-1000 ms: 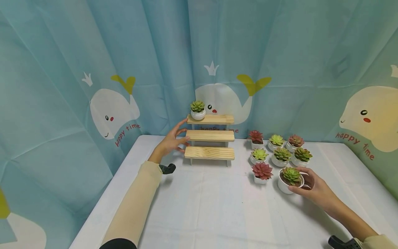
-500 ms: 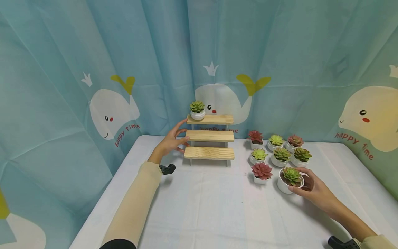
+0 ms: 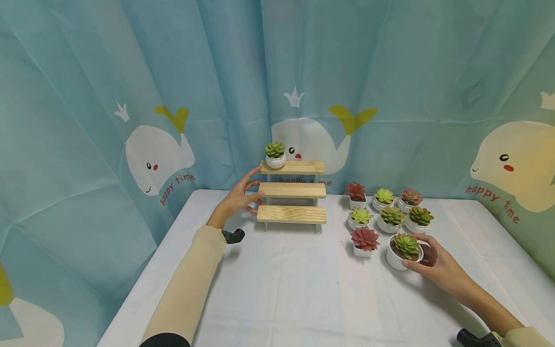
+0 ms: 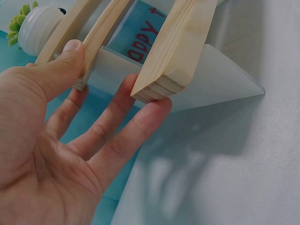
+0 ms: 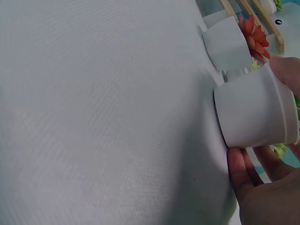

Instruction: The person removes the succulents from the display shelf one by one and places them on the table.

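My right hand (image 3: 444,270) holds a white round pot with a green succulent (image 3: 406,246) at the front of a plant group, thumb at the near rim and fingers round the far side. In the right wrist view the white pot (image 5: 253,110) stands on its base close to the cloth. My left hand (image 4: 70,136) touches the left end of a three-tier wooden shelf (image 3: 291,213), fingers spread. Its thumb lies on the middle board while fingertips meet the lower board (image 4: 176,70). On the top tier's left end sits another potted green succulent (image 3: 275,154).
Several potted succulents stand right of the shelf, among them a front red one (image 3: 364,239) and a dark green one (image 3: 419,218). A white cloth covers the table (image 3: 286,289). Behind it hangs a blue whale-print curtain (image 3: 217,72).
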